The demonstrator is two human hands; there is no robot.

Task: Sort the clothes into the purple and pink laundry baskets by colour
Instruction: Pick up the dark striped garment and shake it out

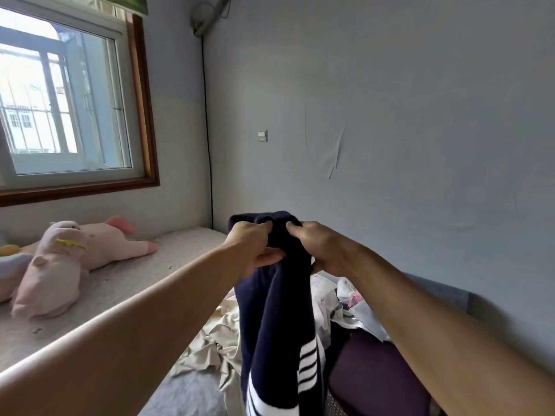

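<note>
- The left hand [255, 244] and the right hand [318, 247] are both grasping the top edge of a navy sweater [276, 319], with the fingers curled into the cloth, in the middle of the frame
- The two hands are sitting very near each other, almost side by side at the same height, so neither one is clearly nearer to the sweater than the other
- The sweater is hanging straight down from the hands, so its long axis is running from top to bottom, and its lower part with white stripes [309, 367] is reaching the bottom edge of the frame
- The purple basket [372, 382] is lying at the lower right of the frame, just to the right of the hanging sweater and under the right forearm; I think it is the nearer goal, on the side of the right hand
- I cannot see the pink basket in this view, so I cannot tell which way it lies
- A pile of pale clothes [210, 340] is lying behind the sweater, in the lower middle of the frame, and it looks not yet sorted
- A pink plush toy [69, 259] is lying on the bed [126, 289] at the left of the frame, well apart from the hands
- In my judgement the coming move is depending on carrying the sweater a little to the lower right, if dark colours are going to the purple basket
</note>
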